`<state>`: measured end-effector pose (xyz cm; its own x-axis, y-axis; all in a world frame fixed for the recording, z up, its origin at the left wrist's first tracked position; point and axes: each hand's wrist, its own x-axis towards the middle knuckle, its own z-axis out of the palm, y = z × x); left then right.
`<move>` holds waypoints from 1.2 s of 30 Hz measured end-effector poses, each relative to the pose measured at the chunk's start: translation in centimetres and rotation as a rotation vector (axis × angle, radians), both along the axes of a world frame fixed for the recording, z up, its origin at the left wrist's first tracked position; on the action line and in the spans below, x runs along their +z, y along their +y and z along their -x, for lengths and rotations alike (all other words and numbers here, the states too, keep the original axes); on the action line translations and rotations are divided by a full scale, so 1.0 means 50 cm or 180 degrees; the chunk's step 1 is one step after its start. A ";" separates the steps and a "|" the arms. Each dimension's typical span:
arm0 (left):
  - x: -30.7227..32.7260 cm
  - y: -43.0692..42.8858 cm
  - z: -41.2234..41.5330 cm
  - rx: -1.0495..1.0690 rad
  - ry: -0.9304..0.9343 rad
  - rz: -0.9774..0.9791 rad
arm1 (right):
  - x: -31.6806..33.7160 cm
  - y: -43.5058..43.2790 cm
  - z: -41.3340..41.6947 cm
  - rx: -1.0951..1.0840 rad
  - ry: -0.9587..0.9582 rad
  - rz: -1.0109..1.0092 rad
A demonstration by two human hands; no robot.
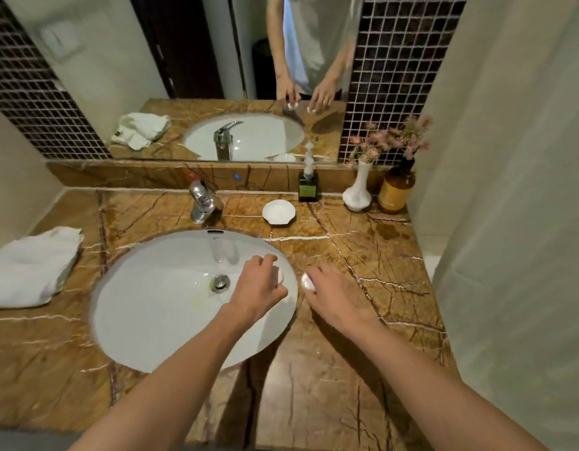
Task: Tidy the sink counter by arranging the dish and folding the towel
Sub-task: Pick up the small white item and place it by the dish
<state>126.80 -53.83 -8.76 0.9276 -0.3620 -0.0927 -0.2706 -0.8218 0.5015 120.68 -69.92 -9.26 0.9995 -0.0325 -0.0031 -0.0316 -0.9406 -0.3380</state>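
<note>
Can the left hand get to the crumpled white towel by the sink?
Probably yes, once free. The crumpled white towel lies uncovered on the brown marble counter, but the left hand already holds a small white round object.

Light was warm, fairly dim and even, apparently from overhead. Soft shadows lay under both forearms on the marble counter (pixel 363 242), darkest toward its front edge. Small bright glints showed on the chrome faucet (pixel 202 200) and the drain (pixel 220 282); the white sink basin (pixel 158 304) read slightly greenish. Wide-angle distortion bowed the counter edges and side walls outward. The towel (pixel 32 265) at the left edge looked soft, and the mirror (pixel 233 76) reflection was smeared and hazy.
</note>
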 end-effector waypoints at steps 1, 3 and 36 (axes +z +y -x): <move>-0.002 0.006 -0.023 0.0021 0.0020 0.0032 | 0.000 0.006 -0.023 -0.0004 0.0030 -0.0021; -0.008 0.016 -0.065 0.0046 0.0045 0.0086 | 0.002 0.018 -0.071 -0.0010 0.0104 -0.0031; -0.114 -0.011 -0.390 0.0386 0.0518 0.0582 | -0.106 -0.001 -0.516 0.0125 0.0307 0.0082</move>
